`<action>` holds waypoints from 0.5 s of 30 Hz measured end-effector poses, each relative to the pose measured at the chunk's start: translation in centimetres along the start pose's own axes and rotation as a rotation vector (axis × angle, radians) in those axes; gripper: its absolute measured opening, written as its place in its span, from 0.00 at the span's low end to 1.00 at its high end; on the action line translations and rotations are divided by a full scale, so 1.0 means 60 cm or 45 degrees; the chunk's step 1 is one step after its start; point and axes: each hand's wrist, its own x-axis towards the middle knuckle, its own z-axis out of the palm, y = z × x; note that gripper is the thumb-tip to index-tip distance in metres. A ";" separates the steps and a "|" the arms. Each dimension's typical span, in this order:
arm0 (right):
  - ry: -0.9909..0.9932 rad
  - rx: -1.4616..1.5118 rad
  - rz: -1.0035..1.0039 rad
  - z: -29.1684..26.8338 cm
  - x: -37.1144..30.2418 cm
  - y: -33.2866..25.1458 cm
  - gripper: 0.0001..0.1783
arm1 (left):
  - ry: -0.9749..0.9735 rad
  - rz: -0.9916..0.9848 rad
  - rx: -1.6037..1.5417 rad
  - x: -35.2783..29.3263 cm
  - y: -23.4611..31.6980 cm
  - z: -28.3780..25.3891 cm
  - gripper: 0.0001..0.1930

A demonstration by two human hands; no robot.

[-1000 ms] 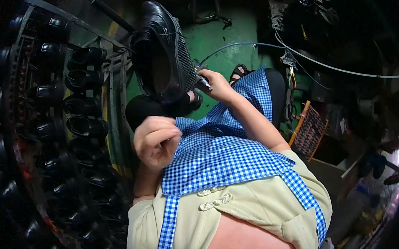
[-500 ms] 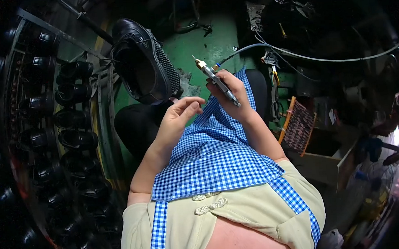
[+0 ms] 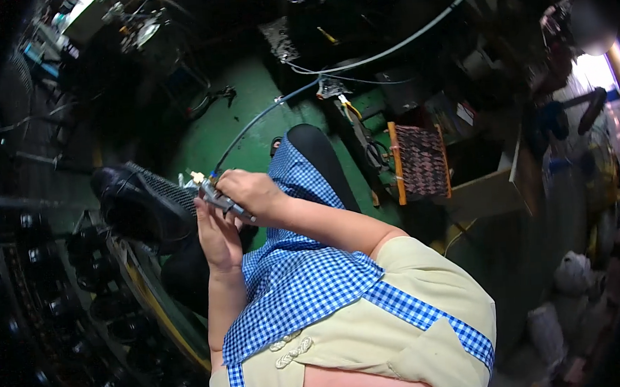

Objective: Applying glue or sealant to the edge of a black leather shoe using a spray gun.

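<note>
My right hand [image 3: 257,197] is closed around a small metal spray gun [image 3: 218,199] with a brass nozzle. A blue-grey hose [image 3: 246,130] joins it near the nozzle. My left hand [image 3: 219,240] is right beside the gun, its fingers stretched up along the gun's side and partly hidden by it. Whether they press on it I cannot tell. Just left of both hands stands a large black shoe [image 3: 122,205] with a woven side and its opening facing up. It looks slightly blurred.
Racks of black shoes [image 3: 97,260] line the left side. An orange-framed woven seat [image 3: 422,162] is at the right, next to a light board [image 3: 491,193]. Hand tools [image 3: 375,150] hang or lie near it. The green floor [image 3: 247,91] shows ahead.
My view has swung to the right. The right hand has carried the spray gun leftward, closer to the shoe, and the left hand has come up against the gun.
</note>
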 end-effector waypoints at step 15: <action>0.029 0.095 0.345 -0.157 -0.089 0.083 0.34 | -0.052 0.068 -0.003 0.050 -0.003 0.029 0.21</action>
